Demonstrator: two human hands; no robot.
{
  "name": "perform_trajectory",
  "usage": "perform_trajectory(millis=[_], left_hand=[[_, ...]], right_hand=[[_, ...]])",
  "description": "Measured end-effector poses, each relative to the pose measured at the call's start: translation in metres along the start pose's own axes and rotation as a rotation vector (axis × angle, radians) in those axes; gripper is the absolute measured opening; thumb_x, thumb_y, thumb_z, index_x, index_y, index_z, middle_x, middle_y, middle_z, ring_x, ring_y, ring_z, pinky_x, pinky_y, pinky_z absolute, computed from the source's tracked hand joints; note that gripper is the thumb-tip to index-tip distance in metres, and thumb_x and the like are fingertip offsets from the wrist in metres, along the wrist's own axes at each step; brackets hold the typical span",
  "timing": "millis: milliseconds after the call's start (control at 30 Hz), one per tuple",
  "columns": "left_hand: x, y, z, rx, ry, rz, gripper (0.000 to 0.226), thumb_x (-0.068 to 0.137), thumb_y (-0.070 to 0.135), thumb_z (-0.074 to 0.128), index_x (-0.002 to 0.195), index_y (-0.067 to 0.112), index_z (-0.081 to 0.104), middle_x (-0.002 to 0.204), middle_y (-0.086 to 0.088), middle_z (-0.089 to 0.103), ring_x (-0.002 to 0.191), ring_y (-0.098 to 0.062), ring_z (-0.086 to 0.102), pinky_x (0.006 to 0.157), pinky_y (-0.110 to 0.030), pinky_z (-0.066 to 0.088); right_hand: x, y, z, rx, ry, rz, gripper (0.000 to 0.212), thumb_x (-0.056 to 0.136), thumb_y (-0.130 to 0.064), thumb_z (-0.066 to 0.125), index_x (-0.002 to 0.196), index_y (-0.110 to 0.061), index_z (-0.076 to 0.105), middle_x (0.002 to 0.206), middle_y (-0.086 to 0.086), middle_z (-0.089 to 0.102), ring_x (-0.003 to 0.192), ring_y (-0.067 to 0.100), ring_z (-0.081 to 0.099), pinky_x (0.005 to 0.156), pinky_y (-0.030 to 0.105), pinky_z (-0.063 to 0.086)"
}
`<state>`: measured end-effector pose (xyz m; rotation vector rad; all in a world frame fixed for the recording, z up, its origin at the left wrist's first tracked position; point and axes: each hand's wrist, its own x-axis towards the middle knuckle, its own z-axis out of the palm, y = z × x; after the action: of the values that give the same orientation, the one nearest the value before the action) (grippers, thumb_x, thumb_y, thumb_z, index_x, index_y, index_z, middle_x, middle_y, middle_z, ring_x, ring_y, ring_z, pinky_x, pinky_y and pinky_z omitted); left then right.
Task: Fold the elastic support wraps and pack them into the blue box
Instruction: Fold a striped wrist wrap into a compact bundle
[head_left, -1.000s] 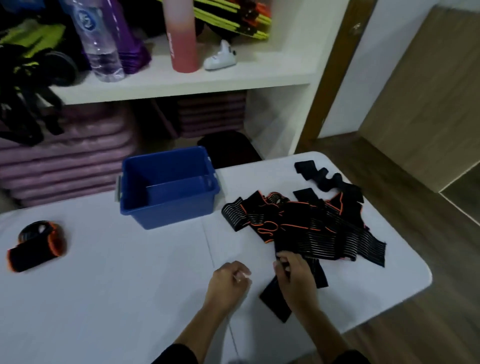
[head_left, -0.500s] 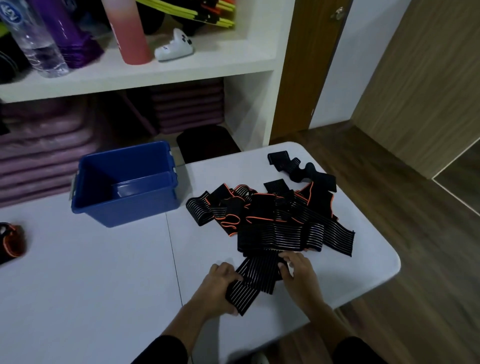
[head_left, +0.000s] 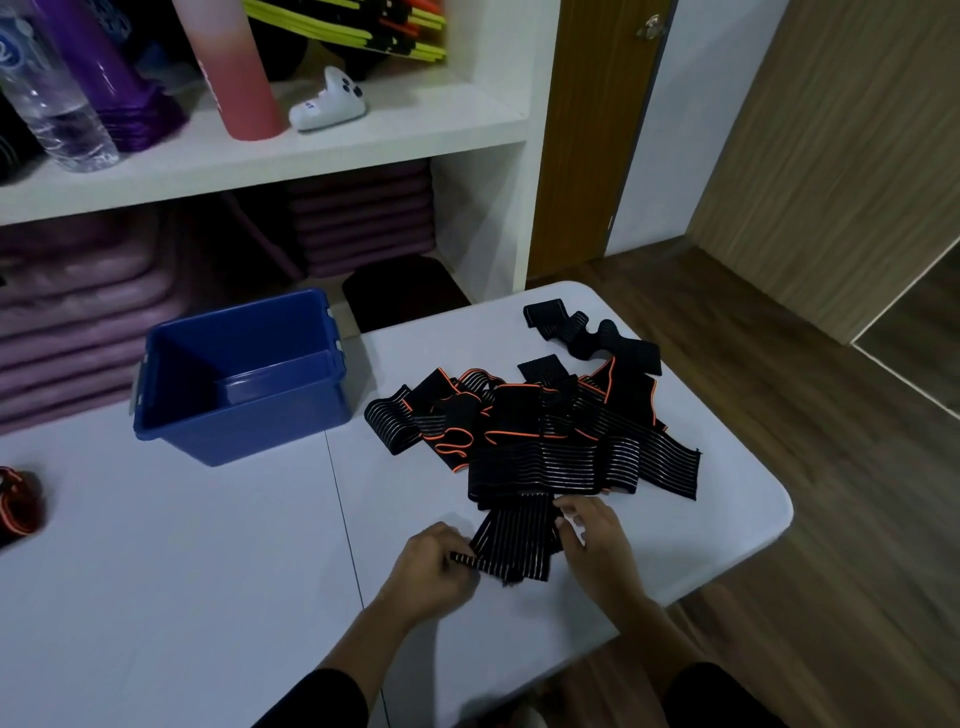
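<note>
In the head view, one striped wrap (head_left: 514, 540) lies on the white table (head_left: 208, 571). Its far end is tucked under the pile of wraps (head_left: 550, 436), and its long axis runs from the pile toward the person, slanting slightly left. Its near end is pinched by the curled fingers of the left hand (head_left: 431, 569). The right hand (head_left: 597, 545) is set with bent fingers against the wrap's right edge; whether that edge is gripped cannot be told. The wrap is thus bracketed by both hands. The blue box (head_left: 244, 431) stands farther off to the left, so the left hand is judged the nearer one for packing.
</note>
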<state>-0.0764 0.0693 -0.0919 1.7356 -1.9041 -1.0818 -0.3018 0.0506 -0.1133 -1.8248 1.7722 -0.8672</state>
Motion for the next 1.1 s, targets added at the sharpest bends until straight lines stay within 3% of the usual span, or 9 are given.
perform_trajectory(millis=[133, 267, 333, 433, 533, 600, 800, 967, 1100], left_hand=[[0.004, 0.022, -0.014, -0.255, 0.139, -0.128, 0.015, 0.082, 0.008, 0.062, 0.080, 0.022, 0.068, 0.085, 0.003, 0.067, 0.074, -0.002, 0.058, 0.065, -0.005, 0.041], [0.007, 0.029, -0.027, -0.312, 0.212, -0.116, 0.013, 0.085, 0.001, 0.056, 0.083, 0.010, 0.066, 0.077, -0.005, 0.067, 0.059, 0.007, 0.055, 0.057, -0.005, 0.040], [0.007, 0.027, -0.032, -0.303, 0.240, -0.105, 0.015, 0.085, -0.001, 0.056, 0.083, 0.010, 0.065, 0.078, -0.006, 0.067, 0.062, 0.007, 0.057, 0.057, -0.005, 0.041], [0.010, 0.023, -0.039, -0.268, 0.281, -0.091, 0.021, 0.086, 0.003, 0.058, 0.081, 0.022, 0.064, 0.078, 0.001, 0.067, 0.070, 0.005, 0.057, 0.061, -0.005, 0.041], [0.015, 0.027, -0.042, -0.261, 0.285, -0.075, 0.027, 0.085, 0.003, 0.060, 0.077, 0.029, 0.062, 0.077, 0.006, 0.066, 0.072, 0.005, 0.056, 0.063, -0.005, 0.041], [0.020, 0.033, -0.041, -0.271, 0.283, -0.068, 0.027, 0.084, 0.003, 0.061, 0.077, 0.029, 0.064, 0.077, 0.004, 0.066, 0.071, 0.004, 0.056, 0.063, -0.004, 0.041], [0.037, 0.048, -0.039, -0.266, 0.281, -0.021, 0.030, 0.084, 0.009, 0.064, 0.078, 0.039, 0.062, 0.084, 0.008, 0.067, 0.076, -0.005, 0.059, 0.065, -0.005, 0.040], [0.049, 0.061, -0.041, -0.308, 0.286, -0.004, 0.024, 0.083, 0.011, 0.066, 0.082, 0.034, 0.066, 0.088, 0.004, 0.067, 0.085, -0.010, 0.059, 0.067, -0.005, 0.041], [0.061, 0.087, -0.052, -0.406, 0.300, 0.050, 0.028, 0.081, 0.009, 0.068, 0.077, 0.036, 0.069, 0.085, -0.008, 0.065, 0.079, -0.018, 0.058, 0.074, -0.027, 0.048]], right_hand=[[0.012, -0.006, -0.001, 0.054, 0.006, 0.058, 0.020, 0.088, -0.013, 0.057, 0.107, -0.016, 0.063, 0.102, -0.003, 0.062, 0.095, 0.015, 0.056, 0.083, 0.038, 0.051], [0.037, -0.018, 0.002, -0.014, -0.029, 0.036, 0.025, 0.089, -0.018, 0.056, 0.113, -0.024, 0.059, 0.113, -0.005, 0.059, 0.107, 0.015, 0.052, 0.086, 0.035, 0.050], [0.051, -0.022, -0.003, -0.119, 0.121, 0.078, 0.029, 0.087, -0.018, 0.057, 0.116, -0.023, 0.057, 0.118, -0.001, 0.056, 0.110, 0.019, 0.049, 0.087, 0.033, 0.046], [0.063, -0.017, -0.017, -0.241, 0.365, 0.255, 0.046, 0.081, -0.019, 0.066, 0.124, -0.012, 0.050, 0.125, 0.014, 0.049, 0.112, 0.034, 0.046, 0.086, 0.044, 0.045], [0.072, 0.001, -0.028, -0.224, 0.247, 0.522, 0.066, 0.085, -0.030, 0.064, 0.137, -0.004, 0.033, 0.135, 0.025, 0.039, 0.119, 0.043, 0.040, 0.094, 0.051, 0.042], [0.077, 0.016, -0.030, -0.160, 0.137, 0.596, 0.072, 0.086, -0.035, 0.062, 0.140, -0.002, 0.027, 0.135, 0.026, 0.041, 0.122, 0.043, 0.041, 0.098, 0.051, 0.042], [0.082, 0.038, -0.027, 0.073, 0.102, 0.699, 0.055, 0.085, -0.025, 0.063, 0.130, -0.001, 0.041, 0.127, 0.020, 0.054, 0.116, 0.038, 0.051, 0.097, 0.046, 0.044], [0.082, 0.019, -0.051, 0.229, 0.165, 0.589, 0.014, 0.083, -0.010, 0.062, 0.097, -0.009, 0.061, 0.090, 0.010, 0.066, 0.089, 0.031, 0.062, 0.074, 0.034, 0.049], [0.101, -0.018, -0.086, 0.307, 0.144, 0.393, 0.015, 0.079, -0.008, 0.068, 0.091, -0.013, 0.060, 0.082, 0.003, 0.064, 0.083, 0.024, 0.061, 0.063, 0.026, 0.040]])
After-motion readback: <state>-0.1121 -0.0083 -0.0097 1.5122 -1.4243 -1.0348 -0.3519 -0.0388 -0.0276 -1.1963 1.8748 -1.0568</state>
